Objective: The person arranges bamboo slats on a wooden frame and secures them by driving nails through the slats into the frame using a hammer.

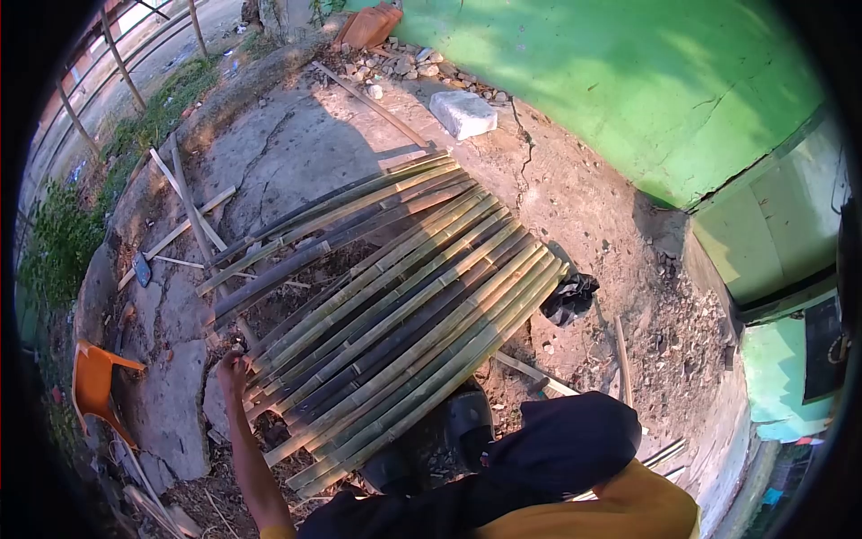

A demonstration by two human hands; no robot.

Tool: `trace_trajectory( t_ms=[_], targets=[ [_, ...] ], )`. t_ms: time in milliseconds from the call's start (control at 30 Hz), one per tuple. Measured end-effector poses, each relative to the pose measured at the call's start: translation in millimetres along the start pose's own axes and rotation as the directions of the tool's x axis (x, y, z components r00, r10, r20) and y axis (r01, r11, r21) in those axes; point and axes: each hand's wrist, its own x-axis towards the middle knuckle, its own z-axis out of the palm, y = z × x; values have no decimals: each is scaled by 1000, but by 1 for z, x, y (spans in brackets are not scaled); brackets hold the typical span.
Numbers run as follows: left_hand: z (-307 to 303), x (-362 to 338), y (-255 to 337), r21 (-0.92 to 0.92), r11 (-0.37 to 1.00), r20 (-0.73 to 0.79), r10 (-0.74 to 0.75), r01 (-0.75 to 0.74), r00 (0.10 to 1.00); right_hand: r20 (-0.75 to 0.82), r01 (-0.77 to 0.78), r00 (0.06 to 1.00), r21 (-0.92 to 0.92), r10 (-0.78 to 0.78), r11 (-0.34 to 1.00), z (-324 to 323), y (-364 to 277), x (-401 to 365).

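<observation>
Long split bamboo poles (395, 314) lie side by side in a broad slanting row in front of me. My left hand (233, 366) is at their lower-left ends, its fingers curled and closed at the tip of one bamboo pole (301, 332). Farther up, a few darker bamboo poles (314, 247) lie apart from the main row, with a gap between. My right hand is out of sight; a dark rounded cloth shape (575, 440) and a yellow sleeve (593, 516) fill that side. My dark boots (469, 422) stand at the row's near edge.
An orange plastic chair (97, 386) lies at the left. Thin wooden strips (184, 211) cross on the ground behind the poles. A white block (463, 114) and rubble (409, 67) sit near the green wall (593, 72). Black plastic (571, 298) lies by the right pole ends.
</observation>
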Motion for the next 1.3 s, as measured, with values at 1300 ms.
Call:
trace_trajectory(
  t_ms=[1300],
  targets=[
    [9, 17, -28, -7, 995, 85, -94, 95, 992, -450, 676, 515, -311, -730, 668, -292, -344, 265]
  ],
)
